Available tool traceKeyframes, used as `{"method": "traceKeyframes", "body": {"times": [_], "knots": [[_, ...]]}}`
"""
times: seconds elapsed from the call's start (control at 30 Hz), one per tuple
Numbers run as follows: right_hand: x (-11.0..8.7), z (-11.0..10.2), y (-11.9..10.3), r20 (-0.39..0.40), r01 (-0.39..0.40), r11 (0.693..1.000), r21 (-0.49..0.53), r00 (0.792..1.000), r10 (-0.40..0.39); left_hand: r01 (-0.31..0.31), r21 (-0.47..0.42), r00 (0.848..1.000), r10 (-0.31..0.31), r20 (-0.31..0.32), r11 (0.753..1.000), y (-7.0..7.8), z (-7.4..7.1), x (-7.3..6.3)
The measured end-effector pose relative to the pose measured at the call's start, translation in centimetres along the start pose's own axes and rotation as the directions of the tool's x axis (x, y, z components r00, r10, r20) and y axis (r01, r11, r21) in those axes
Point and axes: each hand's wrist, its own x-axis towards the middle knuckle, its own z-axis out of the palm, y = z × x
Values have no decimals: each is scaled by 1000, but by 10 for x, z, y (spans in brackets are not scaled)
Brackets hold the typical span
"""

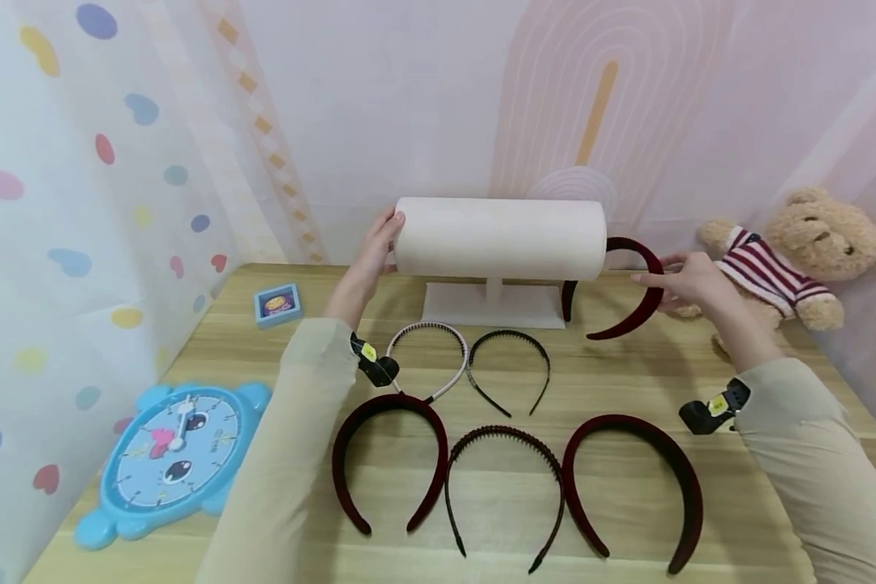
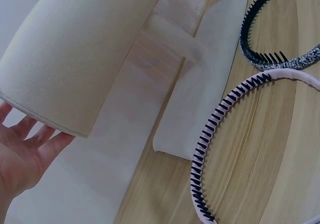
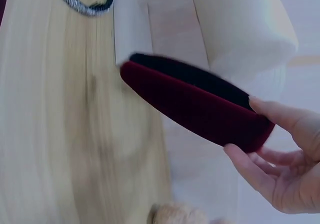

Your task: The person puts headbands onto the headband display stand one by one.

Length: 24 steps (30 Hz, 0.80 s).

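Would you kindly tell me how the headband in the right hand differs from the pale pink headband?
The dark red headband is wide and smooth; the pale pink headband is narrow, with dark teeth along its inside. The right hand holds the dark red headband, while the pale pink headband lies on the table. Both are curved bands with open ends.

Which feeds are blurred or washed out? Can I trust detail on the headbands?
Right wrist: tabletop streaked by blur, roll pale and nearly textureless, held headband softer at its far tip. Left wrist: stand's post looks smeared, but the pink headband shows distinct teeth. Head: front-right headband clearly outlined, lighting fairly even.
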Motion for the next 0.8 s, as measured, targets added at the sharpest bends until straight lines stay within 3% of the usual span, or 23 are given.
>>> {"method": "traceKeyframes", "body": {"times": [0.17,0.4,0.53,0.8], "knots": [[-4,5,-15,-159,14,999,-35,987,-19,2,-9,1000,-3,-22,1000,-5,1,6],[-9,22,-34,-348,127,992,-22,929,-127,-2,-8,1000,2,-18,1000,-6,1,8],[-10,30,-40,-396,167,986,-8,905,-156,2,1,1000,-2,-10,1000,-6,0,6],[-12,38,-51,-405,226,971,-72,884,-236,-3,-1,1000,3,-10,1000,-7,1,5]]}}
